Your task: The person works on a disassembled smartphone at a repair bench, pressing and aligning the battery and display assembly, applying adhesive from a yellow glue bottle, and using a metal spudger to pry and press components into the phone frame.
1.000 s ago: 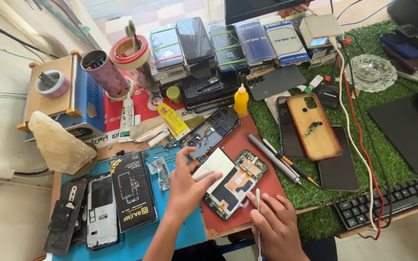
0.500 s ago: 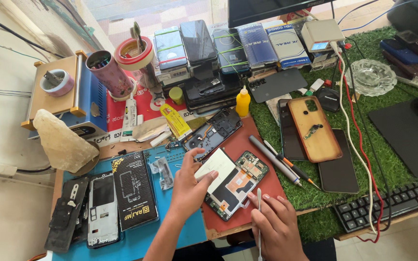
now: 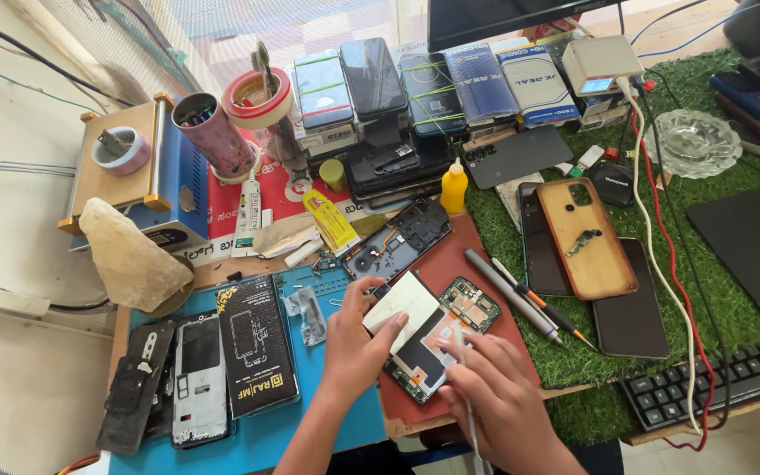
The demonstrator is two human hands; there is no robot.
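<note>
While your left hand pins the opened phone flat, thumb and fingers pinching its pale rectangular battery, your right hand is closed around a thin white tool whose tip rests on the glossy green circuit board. That phone lies on a smooth reddish-brown mat, beside a blue work mat. Fuzzy green artificial turf covers the bench to the right, carrying a tan phone case and a black keyboard.

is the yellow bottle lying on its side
No, the yellow bottle stands upright on the bench, nozzle up, beside the stack of phones.
</note>
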